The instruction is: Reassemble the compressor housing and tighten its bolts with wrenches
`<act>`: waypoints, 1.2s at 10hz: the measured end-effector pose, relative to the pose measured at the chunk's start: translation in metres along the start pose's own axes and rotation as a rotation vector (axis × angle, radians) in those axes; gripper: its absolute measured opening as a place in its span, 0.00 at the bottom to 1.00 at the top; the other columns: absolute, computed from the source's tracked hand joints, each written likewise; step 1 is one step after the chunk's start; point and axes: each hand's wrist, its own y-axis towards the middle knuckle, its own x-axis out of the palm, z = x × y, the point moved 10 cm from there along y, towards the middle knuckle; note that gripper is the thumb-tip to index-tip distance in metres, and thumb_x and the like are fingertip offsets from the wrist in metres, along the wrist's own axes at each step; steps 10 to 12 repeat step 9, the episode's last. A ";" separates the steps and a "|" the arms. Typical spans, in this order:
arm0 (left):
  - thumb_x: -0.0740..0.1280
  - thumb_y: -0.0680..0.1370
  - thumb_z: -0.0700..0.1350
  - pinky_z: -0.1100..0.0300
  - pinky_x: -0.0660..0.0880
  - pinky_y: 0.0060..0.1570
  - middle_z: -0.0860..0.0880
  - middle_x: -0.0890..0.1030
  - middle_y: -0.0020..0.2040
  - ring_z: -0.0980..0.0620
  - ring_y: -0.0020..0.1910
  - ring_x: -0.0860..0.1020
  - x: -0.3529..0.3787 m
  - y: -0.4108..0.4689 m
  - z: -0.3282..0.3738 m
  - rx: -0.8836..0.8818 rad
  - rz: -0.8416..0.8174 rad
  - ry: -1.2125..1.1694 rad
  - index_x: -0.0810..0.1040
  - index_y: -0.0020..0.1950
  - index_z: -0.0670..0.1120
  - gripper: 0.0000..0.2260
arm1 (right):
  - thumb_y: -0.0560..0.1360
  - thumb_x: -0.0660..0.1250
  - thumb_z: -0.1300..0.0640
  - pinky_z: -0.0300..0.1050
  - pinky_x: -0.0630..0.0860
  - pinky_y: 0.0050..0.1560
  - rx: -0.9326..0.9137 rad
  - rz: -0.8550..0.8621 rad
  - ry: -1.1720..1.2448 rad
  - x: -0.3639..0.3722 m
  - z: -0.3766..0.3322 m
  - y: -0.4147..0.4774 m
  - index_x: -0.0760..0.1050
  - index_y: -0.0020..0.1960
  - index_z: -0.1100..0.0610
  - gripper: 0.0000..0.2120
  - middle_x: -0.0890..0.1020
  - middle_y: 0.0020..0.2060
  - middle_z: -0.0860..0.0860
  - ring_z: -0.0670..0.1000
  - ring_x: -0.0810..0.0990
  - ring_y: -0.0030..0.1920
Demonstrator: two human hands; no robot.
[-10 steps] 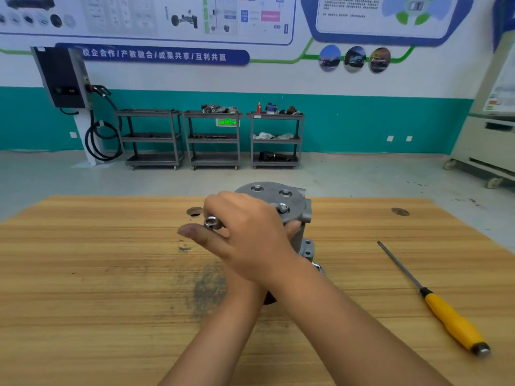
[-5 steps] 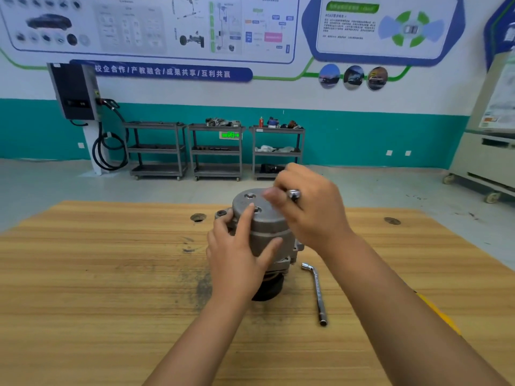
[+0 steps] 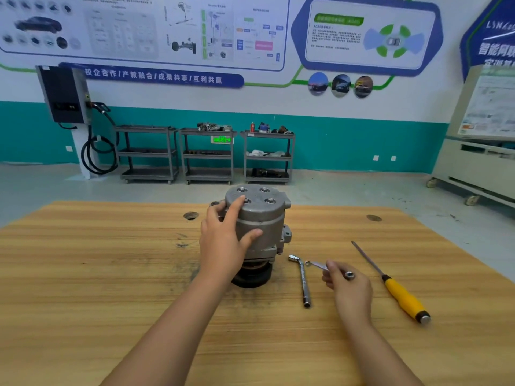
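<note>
Left hand (image 3: 223, 242) is clasped on the compressor housing (image 3: 260, 218), fingers spread around its left flank, forefinger reaching up onto the top face, thumb across the front. The housing stands upright on its dark pulley, mid-table (image 3: 83, 274). Four bolts (image 3: 269, 201) sit in the recesses on top, so I judge this to be the tightening step.

Right of the housing, my right hand (image 3: 349, 286) has its fingers curled around a small wrench (image 3: 317, 265), ring end poking out by my knuckles, the other end pointing back toward the housing. I can't tell whether its tip touches the wood.

Between that hand and the housing lies the L-shaped socket wrench (image 3: 303, 282), untouched. Farther right again is the yellow-handled screwdriver (image 3: 401, 298).

Next, probably: bring the wrench up to the top face, seat it squarely on a bolt head, and brace hard with the left hand so the housing doesn't twist.
</note>
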 end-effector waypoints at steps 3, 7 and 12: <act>0.71 0.71 0.55 0.49 0.65 0.64 0.52 0.61 0.68 0.49 0.67 0.60 -0.002 -0.002 -0.002 -0.003 0.021 -0.026 0.60 0.71 0.64 0.31 | 0.75 0.67 0.56 0.50 0.70 0.55 -0.038 -0.029 -0.520 0.012 0.016 0.000 0.80 0.55 0.50 0.10 0.82 0.51 0.50 0.53 0.76 0.55; 0.69 0.73 0.54 0.48 0.64 0.65 0.50 0.60 0.72 0.48 0.69 0.59 0.000 0.002 0.000 0.023 -0.052 -0.027 0.57 0.73 0.62 0.32 | 0.74 0.65 0.56 0.49 0.67 0.57 -0.059 -0.139 -0.775 0.023 0.015 -0.005 0.77 0.53 0.49 0.09 0.77 0.50 0.46 0.50 0.74 0.54; 0.68 0.75 0.52 0.49 0.64 0.68 0.58 0.49 0.77 0.54 0.74 0.56 -0.016 -0.020 0.000 0.086 -0.099 0.043 0.46 0.76 0.61 0.38 | 0.73 0.66 0.63 0.38 0.72 0.44 -0.150 -0.274 -0.481 0.022 -0.012 -0.016 0.80 0.49 0.54 0.08 0.80 0.47 0.50 0.46 0.76 0.45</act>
